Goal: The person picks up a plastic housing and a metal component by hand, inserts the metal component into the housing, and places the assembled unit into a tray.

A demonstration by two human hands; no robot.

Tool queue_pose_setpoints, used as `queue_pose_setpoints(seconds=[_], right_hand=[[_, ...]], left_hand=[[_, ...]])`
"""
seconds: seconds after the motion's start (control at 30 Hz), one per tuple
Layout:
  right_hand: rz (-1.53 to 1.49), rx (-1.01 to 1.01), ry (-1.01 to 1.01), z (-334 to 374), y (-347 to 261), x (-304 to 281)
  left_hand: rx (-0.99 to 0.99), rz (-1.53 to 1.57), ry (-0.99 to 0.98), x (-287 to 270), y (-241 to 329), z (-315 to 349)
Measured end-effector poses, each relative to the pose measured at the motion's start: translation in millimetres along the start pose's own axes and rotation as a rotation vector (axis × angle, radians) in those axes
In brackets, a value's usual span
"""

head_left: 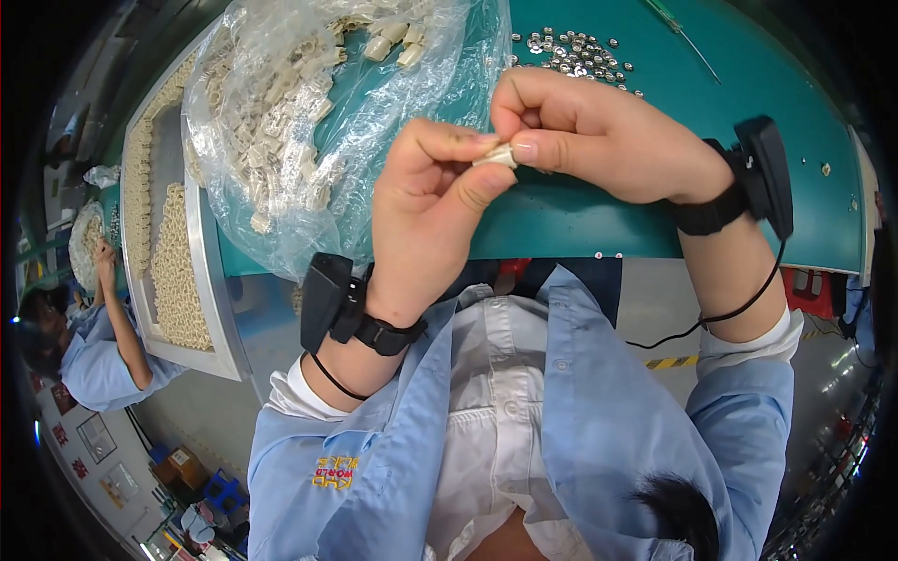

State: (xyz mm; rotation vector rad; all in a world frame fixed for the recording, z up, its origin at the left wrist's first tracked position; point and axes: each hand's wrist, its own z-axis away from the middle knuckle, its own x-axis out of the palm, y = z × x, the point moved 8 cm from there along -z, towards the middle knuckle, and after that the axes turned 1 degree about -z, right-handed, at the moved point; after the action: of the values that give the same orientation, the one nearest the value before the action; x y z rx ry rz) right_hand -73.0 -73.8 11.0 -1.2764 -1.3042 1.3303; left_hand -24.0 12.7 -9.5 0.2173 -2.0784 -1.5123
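Observation:
A small cream plastic part point(498, 156) is held between my two hands, above the near edge of the green table. My left hand point(426, 187) pinches it between thumb and forefinger. My right hand point(599, 136) is closed at the part's right end, its thumb touching there; whatever its fingertips pinch is hidden. Beside my left hand, a clear plastic bag point(374, 122) lies spread open with many similar cream parts point(281, 140) on it. Beyond my right hand lies a scatter of small round metal pieces point(580, 56).
A thin tool with a green handle point(666, 17) lies at the far right of the green table point(748, 84). To the left, a metal-framed tray point(217, 309) holds rows of cream parts. A co-worker point(108, 360) reaches toward another pile farther left.

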Motion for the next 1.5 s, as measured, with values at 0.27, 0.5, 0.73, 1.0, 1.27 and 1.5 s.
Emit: queue_pose_setpoints(seconds=[0.27,0.5,0.73,1.0,1.27,1.5], right_hand=[[0.189,0.006,0.108,-1.5,-7.7,-4.5],[0.301,-0.03,0.167,-1.7,-11.2,-5.5],[0.384,-0.091,0.201,-1.0,-17.5,-1.9],[0.069,0.046,0.182,-1.8,2.3,-0.2],[0.348,-0.025,0.216,-0.2,-8.9,-1.3],[-0.066,0.104,0.158,-0.7,3.6,2.0]], left_hand=[[-0.09,0.072,0.025,-3.1,-2.5,-4.5],[-0.104,0.045,0.054,-4.9,-3.3,-4.8],[-0.135,0.111,0.02,-5.5,-6.1,-7.1],[-0.067,0.019,0.044,-2.9,-2.6,-5.3],[-0.057,-0.038,0.044,-4.2,-0.8,-7.0],[-0.098,-0.017,-0.001,-1.8,-0.6,-6.2]])
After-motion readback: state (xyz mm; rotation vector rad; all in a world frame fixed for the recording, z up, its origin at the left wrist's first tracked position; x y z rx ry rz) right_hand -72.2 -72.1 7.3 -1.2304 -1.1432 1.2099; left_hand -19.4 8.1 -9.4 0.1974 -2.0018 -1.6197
